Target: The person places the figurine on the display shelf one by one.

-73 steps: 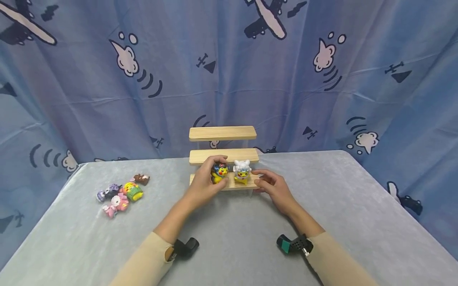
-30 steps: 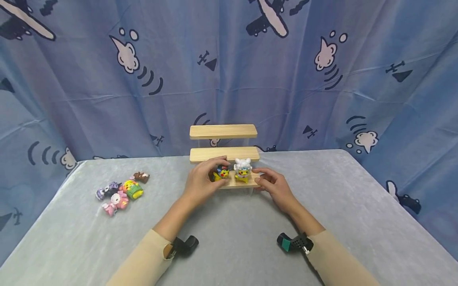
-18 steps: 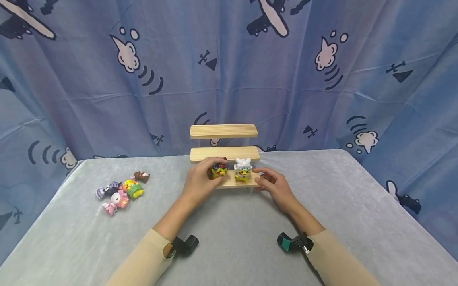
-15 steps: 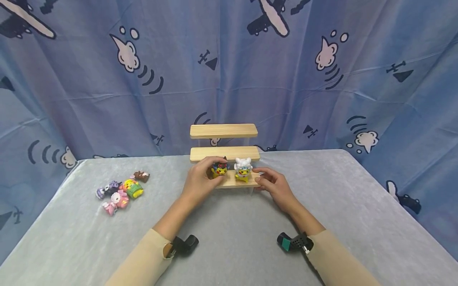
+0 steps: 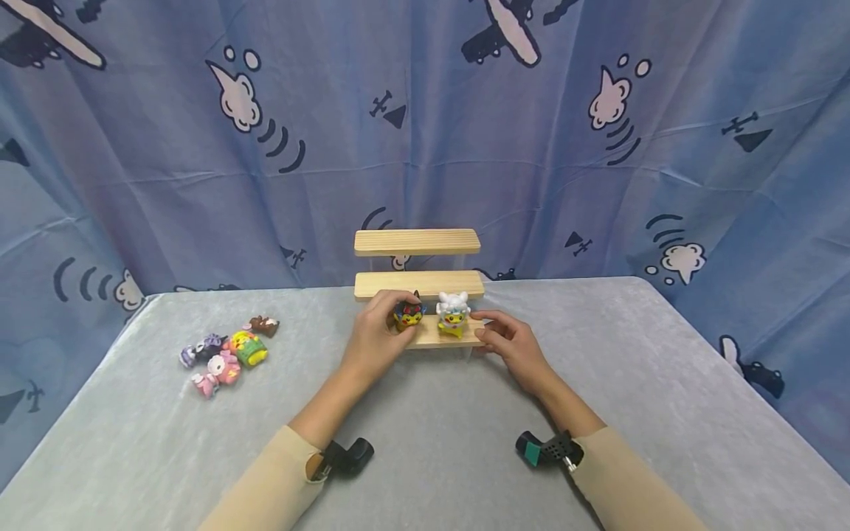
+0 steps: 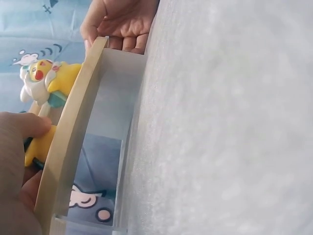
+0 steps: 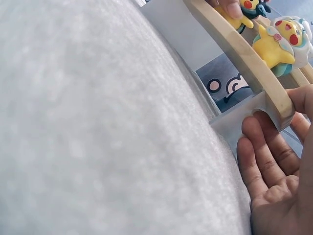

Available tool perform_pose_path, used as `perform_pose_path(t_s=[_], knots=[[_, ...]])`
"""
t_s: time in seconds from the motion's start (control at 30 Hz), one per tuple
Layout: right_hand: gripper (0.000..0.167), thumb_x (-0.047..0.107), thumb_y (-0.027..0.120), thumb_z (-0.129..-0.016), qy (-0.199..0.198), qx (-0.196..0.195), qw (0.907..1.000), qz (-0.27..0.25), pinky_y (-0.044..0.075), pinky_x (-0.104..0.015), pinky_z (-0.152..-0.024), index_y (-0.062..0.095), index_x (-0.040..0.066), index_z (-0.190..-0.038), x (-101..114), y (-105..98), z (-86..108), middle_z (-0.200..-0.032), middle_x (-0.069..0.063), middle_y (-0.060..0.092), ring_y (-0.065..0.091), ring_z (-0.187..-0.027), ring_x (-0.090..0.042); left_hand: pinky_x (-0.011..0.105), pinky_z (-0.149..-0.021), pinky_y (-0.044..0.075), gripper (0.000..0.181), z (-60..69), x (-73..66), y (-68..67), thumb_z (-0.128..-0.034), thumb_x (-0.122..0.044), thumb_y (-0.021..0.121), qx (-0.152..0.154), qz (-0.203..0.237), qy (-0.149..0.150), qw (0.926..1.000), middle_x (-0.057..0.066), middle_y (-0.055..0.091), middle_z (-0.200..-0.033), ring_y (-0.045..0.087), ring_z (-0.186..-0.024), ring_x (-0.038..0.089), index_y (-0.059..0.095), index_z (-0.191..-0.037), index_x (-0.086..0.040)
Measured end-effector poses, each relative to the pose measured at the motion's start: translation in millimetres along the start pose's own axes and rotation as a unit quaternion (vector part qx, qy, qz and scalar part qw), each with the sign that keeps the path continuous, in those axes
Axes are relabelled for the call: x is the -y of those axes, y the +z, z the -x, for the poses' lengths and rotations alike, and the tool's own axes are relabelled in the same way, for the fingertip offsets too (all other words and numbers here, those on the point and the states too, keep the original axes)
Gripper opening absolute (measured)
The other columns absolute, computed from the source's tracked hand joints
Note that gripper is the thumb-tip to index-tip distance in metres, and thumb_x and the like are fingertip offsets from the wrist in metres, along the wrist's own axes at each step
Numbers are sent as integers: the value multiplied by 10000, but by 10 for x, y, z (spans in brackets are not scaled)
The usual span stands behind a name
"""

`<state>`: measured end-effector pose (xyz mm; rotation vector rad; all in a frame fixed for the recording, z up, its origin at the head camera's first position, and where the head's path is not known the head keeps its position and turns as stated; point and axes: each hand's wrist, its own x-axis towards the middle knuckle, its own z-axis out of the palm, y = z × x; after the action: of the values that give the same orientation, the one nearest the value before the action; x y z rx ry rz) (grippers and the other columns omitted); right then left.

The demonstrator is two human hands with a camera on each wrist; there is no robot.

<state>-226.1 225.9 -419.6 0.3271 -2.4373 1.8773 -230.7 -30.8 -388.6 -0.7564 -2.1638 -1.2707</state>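
A three-tier wooden display shelf (image 5: pixel 428 341) with clear side supports stands on the table. On its lowest board, at the left, my left hand (image 5: pixel 375 339) holds a yellow Pikachu figurine with a dark hat (image 5: pixel 409 316) between thumb and fingers. The hand covers part of this figurine. Beside it, a Pikachu figurine with a white hood (image 5: pixel 453 316) stands upright, touched by neither hand. My right hand (image 5: pixel 514 352) grips the right end of the lowest board. In the right wrist view, its curled fingers (image 7: pixel 266 147) reach below the board by the clear support (image 7: pixel 234 117).
Several small figurines lie in a cluster at the table's left: a yellow-and-green one (image 5: pixel 249 349), a pink one (image 5: pixel 224 366), a purple-and-black one (image 5: pixel 202 350) and a brown one (image 5: pixel 263 326). A blue patterned curtain (image 5: pixel 425 133) hangs behind the grey-covered table (image 5: pixel 451 442).
The dark-hatted figurine, in my left hand, has turned and shifted a little, first right, then back left. My right hand keeps its grip on the shelf's end. The white-hooded figurine stays in place.
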Motion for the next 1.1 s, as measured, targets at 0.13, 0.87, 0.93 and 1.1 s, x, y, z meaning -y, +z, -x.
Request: perform_pose_path(t_s=[0.13, 0.87, 0.93, 1.1], knots=[[374, 133, 631, -990, 9, -3, 10000, 34, 622, -304, -804, 602, -6, -1335, -4, 0, 3, -1039, -55, 642, 647, -880, -66, 283, -779, 596, 374, 7, -4, 4, -784, 41, 809, 79, -1, -64, 9999, 84, 675, -1097, 664, -974, 187, 679, -1106, -98], [378, 144, 627, -994, -27, -8, 10000, 45, 618, -292, -804, 599, -12, -1336, -19, -11, -3, -1108, -92, 646, 650, -896, -58, 338, -824, 557, 421, -33, -36, -35, -777, 79, 775, 342, -157, -268, 9989, 47, 718, -1131, 654, -1004, 184, 678, -1132, -125], [377, 142, 626, -994, -30, 3, 10000, 33, 618, -292, -804, 598, -12, -1337, -22, -11, -3, -1112, -94, 647, 652, -898, -58, 326, -792, 553, 413, -31, -41, -42, -779, 70, 777, 343, -223, -298, 9987, 39, 723, -1120, 652, -973, 175, 681, -1127, -131], [380, 142, 627, -994, -26, 7, 10000, 12, 617, -292, -805, 596, -15, -1339, -22, -11, -1, -1104, -76, 649, 653, -898, -58, 337, -777, 574, 399, -31, -56, -47, -780, 76, 772, 313, -164, -290, 9990, 48, 726, -1102, 661, -960, 169, 685, -1119, -116]])
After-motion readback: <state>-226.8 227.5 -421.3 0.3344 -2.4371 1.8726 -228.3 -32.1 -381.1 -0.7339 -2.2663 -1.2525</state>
